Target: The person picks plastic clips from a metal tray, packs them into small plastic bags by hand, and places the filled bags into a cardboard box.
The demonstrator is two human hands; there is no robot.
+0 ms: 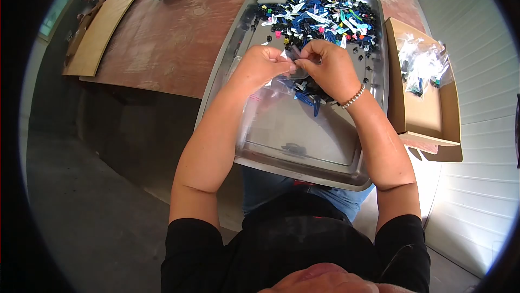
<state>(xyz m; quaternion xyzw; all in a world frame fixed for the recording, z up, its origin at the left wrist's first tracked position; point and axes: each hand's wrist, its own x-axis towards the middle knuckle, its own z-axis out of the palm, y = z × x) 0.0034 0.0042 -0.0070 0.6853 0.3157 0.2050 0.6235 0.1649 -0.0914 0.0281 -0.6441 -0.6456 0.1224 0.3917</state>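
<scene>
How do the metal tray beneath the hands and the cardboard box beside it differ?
The metal tray is shiny and silvery; the cardboard box is matt brown. The tray looks larger than the box. The tray holds many loose small pieces, while the box holds clear plastic bags. Both are open-topped and roughly rectangular.
</scene>
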